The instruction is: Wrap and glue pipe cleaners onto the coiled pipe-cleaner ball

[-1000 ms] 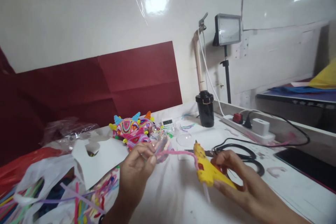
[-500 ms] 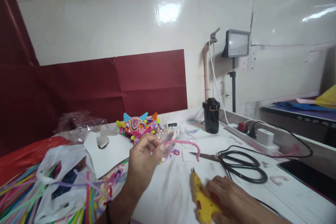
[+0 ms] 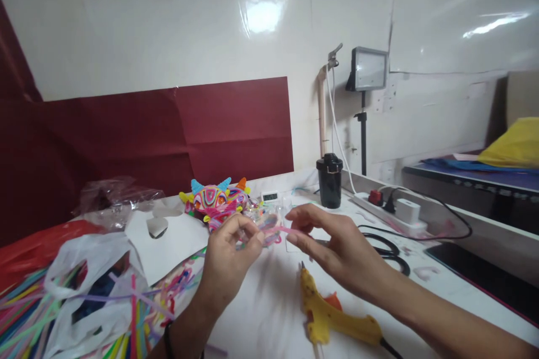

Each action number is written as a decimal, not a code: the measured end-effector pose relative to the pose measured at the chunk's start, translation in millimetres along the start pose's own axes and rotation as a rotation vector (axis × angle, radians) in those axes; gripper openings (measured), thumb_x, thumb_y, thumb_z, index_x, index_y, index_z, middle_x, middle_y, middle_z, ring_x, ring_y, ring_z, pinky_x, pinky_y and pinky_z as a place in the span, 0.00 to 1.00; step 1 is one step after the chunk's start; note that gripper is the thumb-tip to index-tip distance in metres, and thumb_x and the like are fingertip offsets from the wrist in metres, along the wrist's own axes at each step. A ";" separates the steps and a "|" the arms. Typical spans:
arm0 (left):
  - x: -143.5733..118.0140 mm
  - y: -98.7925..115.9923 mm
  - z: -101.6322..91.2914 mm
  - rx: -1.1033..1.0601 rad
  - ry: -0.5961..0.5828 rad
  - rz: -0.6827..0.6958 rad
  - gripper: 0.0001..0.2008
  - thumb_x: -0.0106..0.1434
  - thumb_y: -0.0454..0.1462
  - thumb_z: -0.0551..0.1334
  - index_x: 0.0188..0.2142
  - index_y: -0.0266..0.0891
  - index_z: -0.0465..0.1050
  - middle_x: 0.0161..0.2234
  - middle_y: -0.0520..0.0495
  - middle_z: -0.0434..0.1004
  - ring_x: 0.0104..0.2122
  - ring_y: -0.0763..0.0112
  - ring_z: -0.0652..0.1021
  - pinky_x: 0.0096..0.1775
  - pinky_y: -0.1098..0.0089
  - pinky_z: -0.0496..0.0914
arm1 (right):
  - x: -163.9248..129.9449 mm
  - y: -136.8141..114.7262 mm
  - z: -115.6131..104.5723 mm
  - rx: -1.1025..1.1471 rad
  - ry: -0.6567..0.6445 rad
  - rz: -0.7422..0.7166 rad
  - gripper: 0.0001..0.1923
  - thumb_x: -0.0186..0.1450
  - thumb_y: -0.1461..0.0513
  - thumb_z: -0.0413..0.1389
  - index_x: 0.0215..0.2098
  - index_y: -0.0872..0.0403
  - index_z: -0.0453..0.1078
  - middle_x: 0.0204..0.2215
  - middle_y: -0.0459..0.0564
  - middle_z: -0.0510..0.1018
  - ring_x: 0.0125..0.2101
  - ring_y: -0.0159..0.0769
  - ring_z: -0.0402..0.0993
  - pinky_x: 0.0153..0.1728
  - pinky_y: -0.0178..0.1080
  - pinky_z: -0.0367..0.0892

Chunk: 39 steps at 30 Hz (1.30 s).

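My left hand [image 3: 229,258] pinches a clear plastic ball [image 3: 261,223] wrapped with a pink pipe cleaner [image 3: 281,229], held a little above the white table [image 3: 269,303]. My right hand [image 3: 332,247] hovers just right of it, fingers spread, fingertips touching the loose pink end. A yellow glue gun [image 3: 332,317] lies on the table below my right hand, nozzle pointing away from me.
Colourful pipe-cleaner figures [image 3: 217,202] sit behind the ball. A white bag [image 3: 84,275] and loose pipe cleaners [image 3: 25,308] lie at left. Black cup [image 3: 329,179], power strip [image 3: 391,210], black cable [image 3: 391,249], small clock [image 3: 269,197] and a lamp on a stand [image 3: 368,70] stand at right.
My right hand put the glue gun down on the table, let go of it, and rose to the pink pipe cleaner by the ball. My left hand kept its hold.
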<state>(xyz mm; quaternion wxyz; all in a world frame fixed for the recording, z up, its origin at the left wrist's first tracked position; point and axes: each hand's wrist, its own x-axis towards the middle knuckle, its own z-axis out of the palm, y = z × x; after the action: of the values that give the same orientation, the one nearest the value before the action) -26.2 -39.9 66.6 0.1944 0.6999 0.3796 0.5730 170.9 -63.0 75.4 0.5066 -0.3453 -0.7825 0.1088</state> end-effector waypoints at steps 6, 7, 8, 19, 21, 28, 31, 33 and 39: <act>0.6 -3.8 -0.2 0.033 -0.002 0.021 0.04 0.55 0.33 0.61 0.24 0.40 0.69 0.26 0.54 0.69 0.28 0.73 0.70 0.33 0.73 0.64 | 10.4 9.1 2.8 0.205 -0.023 0.091 0.08 0.65 0.59 0.56 0.31 0.54 0.72 0.23 0.44 0.73 0.24 0.29 0.67 0.25 0.32 0.61; 0.7 -3.7 0.0 0.032 -0.001 0.019 0.04 0.54 0.33 0.61 0.24 0.40 0.69 0.26 0.54 0.69 0.29 0.73 0.70 0.33 0.73 0.64 | 11.3 10.7 3.3 0.232 -0.024 0.100 0.08 0.65 0.59 0.56 0.31 0.54 0.72 0.23 0.44 0.73 0.24 0.29 0.67 0.25 0.32 0.61; 0.8 -3.4 0.2 0.031 0.000 0.015 0.04 0.54 0.33 0.61 0.24 0.40 0.69 0.26 0.54 0.69 0.29 0.73 0.70 0.33 0.73 0.64 | 12.1 12.2 4.0 0.254 -0.025 0.107 0.09 0.65 0.58 0.56 0.30 0.55 0.72 0.23 0.44 0.73 0.24 0.29 0.66 0.25 0.32 0.60; 1.8 -1.2 -0.1 -0.006 -0.032 0.009 0.04 0.53 0.32 0.61 0.24 0.40 0.68 0.26 0.52 0.69 0.30 0.70 0.71 0.34 0.72 0.66 | 18.1 17.4 4.4 0.357 -0.073 0.224 0.13 0.61 0.55 0.60 0.27 0.57 0.72 0.21 0.44 0.69 0.22 0.28 0.60 0.23 0.33 0.55; 1.6 -1.0 -0.1 -0.017 -0.032 0.009 0.04 0.53 0.32 0.61 0.23 0.40 0.68 0.26 0.52 0.69 0.31 0.70 0.72 0.34 0.72 0.66 | 19.7 17.8 3.8 0.387 -0.091 0.262 0.15 0.58 0.53 0.62 0.26 0.57 0.71 0.19 0.42 0.67 0.21 0.27 0.58 0.22 0.33 0.54; 1.0 -0.1 -2.0 -0.062 -0.054 0.012 0.04 0.52 0.32 0.62 0.23 0.41 0.69 0.26 0.52 0.69 0.31 0.70 0.72 0.34 0.73 0.67 | 24.1 18.2 0.8 0.450 -0.135 0.309 0.17 0.55 0.51 0.64 0.24 0.57 0.71 0.16 0.38 0.60 0.19 0.25 0.51 0.21 0.32 0.50; 1.6 1.1 -2.9 -0.058 -0.060 0.009 0.05 0.52 0.32 0.62 0.23 0.41 0.69 0.26 0.52 0.69 0.30 0.70 0.72 0.34 0.73 0.67 | 23.9 19.1 -0.4 0.451 -0.144 0.292 0.17 0.55 0.52 0.64 0.24 0.57 0.70 0.16 0.38 0.59 0.19 0.25 0.51 0.20 0.32 0.49; 2.2 2.1 -3.0 -0.053 -0.063 0.015 0.05 0.52 0.33 0.62 0.22 0.40 0.69 0.26 0.52 0.69 0.30 0.70 0.72 0.34 0.73 0.67 | 23.5 20.4 -1.1 0.443 -0.154 0.272 0.17 0.56 0.52 0.63 0.25 0.57 0.71 0.16 0.39 0.60 0.19 0.25 0.52 0.21 0.32 0.49; 2.0 1.9 -3.0 -0.035 -0.065 -0.008 0.05 0.52 0.33 0.63 0.22 0.40 0.68 0.26 0.51 0.69 0.30 0.70 0.71 0.34 0.72 0.67 | 24.6 21.5 -4.1 0.413 -0.158 0.255 0.17 0.57 0.52 0.63 0.25 0.57 0.69 0.17 0.39 0.62 0.20 0.26 0.53 0.20 0.32 0.50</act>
<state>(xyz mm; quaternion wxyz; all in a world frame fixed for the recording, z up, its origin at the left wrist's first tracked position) -28.4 -40.1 70.0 0.2209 0.7132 0.3657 0.5557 177.5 -31.9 83.7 0.4860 -0.3210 -0.7308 0.3560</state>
